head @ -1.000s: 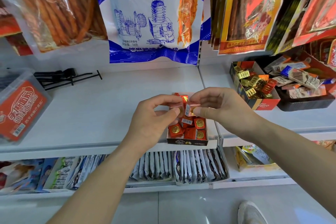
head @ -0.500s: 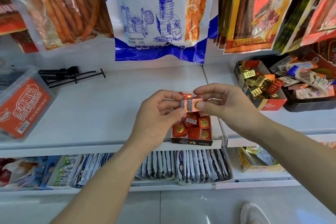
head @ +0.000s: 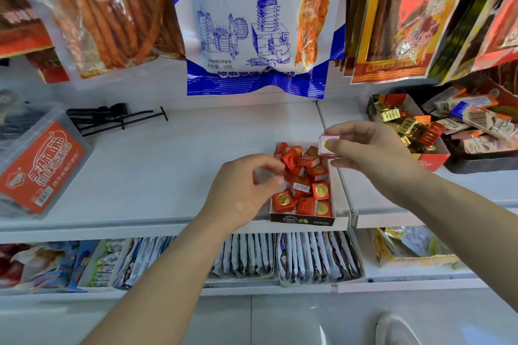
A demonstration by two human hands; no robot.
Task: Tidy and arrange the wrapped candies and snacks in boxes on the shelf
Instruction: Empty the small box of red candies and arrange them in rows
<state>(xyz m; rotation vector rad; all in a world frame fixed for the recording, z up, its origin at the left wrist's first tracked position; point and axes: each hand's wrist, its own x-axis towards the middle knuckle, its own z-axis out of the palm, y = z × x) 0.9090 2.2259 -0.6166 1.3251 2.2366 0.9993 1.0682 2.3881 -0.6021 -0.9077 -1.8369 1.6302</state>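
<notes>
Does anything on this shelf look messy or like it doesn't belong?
Yes. The red candies lie jumbled at all angles in their box, not in rows. The right hand pinches one pale pink candy, unlike the red ones. Black hooks lie loose at the shelf back left.

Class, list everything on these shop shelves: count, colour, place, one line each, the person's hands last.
shelf: one, white, centre
candy box: one, dark front, shelf's front edge
wrapped candies: about a dozen, red, in the candy box
pink candy: one, pink, above that box
red box: one, red, right, holding gold candies
black tray: one, black, far right, holding bars
tub: one, clear with red label, left
hooks: several, black, back left
hanging bags: several, blue-white, orange, red, overhead
sachets: many, white, lower shelf
shoe: one, pale, floor
left hand: one, curled beside the candy box
right hand: one, pinching the pink candy
</notes>
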